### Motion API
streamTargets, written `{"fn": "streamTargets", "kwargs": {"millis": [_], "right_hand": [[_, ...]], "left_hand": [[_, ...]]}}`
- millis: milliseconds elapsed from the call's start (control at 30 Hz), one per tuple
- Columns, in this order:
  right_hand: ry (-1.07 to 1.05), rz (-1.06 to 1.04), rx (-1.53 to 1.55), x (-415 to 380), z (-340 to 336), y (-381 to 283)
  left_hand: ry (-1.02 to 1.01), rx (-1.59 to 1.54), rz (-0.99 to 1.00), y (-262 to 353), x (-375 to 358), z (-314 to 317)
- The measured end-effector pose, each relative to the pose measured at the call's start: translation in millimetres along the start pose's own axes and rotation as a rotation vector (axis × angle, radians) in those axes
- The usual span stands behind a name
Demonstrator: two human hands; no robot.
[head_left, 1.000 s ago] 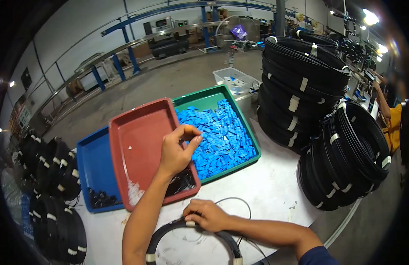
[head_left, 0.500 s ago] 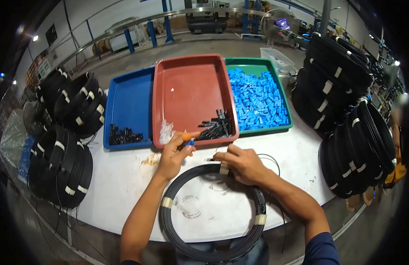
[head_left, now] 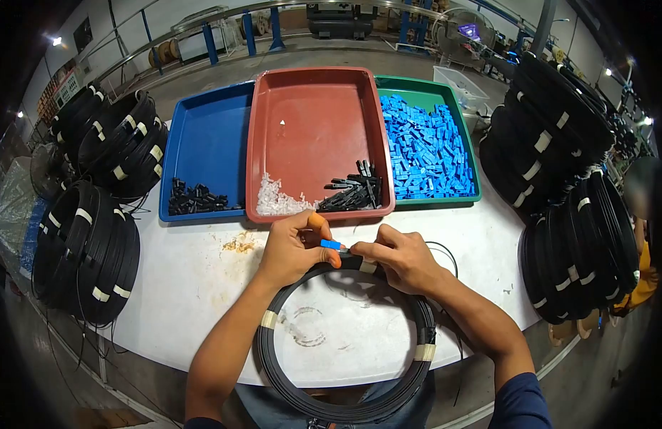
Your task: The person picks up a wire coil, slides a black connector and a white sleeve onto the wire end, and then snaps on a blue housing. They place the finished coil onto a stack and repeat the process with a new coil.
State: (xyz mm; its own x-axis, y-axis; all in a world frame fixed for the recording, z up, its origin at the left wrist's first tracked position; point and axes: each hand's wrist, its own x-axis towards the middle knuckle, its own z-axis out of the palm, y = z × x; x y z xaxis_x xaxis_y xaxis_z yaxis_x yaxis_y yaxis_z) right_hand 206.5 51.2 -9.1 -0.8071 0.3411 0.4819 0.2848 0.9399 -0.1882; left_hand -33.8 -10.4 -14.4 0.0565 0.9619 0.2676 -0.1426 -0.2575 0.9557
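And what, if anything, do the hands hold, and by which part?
The left hand holds a small blue piece between thumb and fingers; exact contact is hidden. What the right hand holds cannot be told.

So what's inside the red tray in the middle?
In the red tray, small whitish pieces fill the near left corner, slim black parts the near right; a tiny white bit lies farther back. Whatever is beneath the piles is covered.

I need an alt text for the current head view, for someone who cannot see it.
A person's left hand holds a small blue piece close to the right hand, at the far side of a taped black coil. Behind, a blue tray, red tray and green tray sit on a white table, with more black coils at both sides.
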Motion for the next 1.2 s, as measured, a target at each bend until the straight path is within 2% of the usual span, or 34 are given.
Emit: {"fn": "streamTargets", "kwargs": {"millis": [133, 233, 467, 667, 767, 833, 933, 1067, 1133, 1200], "right_hand": [[0.005, -0.105, -0.057, 3, -2, -3], [-0.079, -0.081, -0.108, 3, -4, -7], [-0.110, -0.118, -0.075, 10, -3, -4], [-0.125, -0.106, -0.044, 9, 0, -1], [-0.097, -0.088, -0.040, 7, -2, -5], [-0.095, -0.102, -0.046, 7, -3, -5], [-0.059, -0.096, -0.031, 6, -1, -4], [-0.015, -0.103, -0.009, 3, 0, 0], [0.089, -0.078, -0.028, 1, -1, 0], [0.149, -0.064, -0.012, 0, 3, 4]], "left_hand": [[0.021, -0.020, -0.016, 2, -2, 2], [0.038, 0.007, -0.020, 5, -1, 3], [0.051, -0.062, -0.061, 0, 1, 1], [0.084, 0.045, -0.021, -1, 2, 2], [0.123, 0.075, -0.030, -3, 2, 0], [0.084, 0.075, 0.054, -4, 3, -1], [0.068, 0.024, -0.046, -4, 1, -2], [0.091, 0.038, -0.005, -6, 2, -2], [0.121, -0.065, 0.041, -13, 3, -3], [0.114, -0.027, 0.038, -12, 3, -5]]}}
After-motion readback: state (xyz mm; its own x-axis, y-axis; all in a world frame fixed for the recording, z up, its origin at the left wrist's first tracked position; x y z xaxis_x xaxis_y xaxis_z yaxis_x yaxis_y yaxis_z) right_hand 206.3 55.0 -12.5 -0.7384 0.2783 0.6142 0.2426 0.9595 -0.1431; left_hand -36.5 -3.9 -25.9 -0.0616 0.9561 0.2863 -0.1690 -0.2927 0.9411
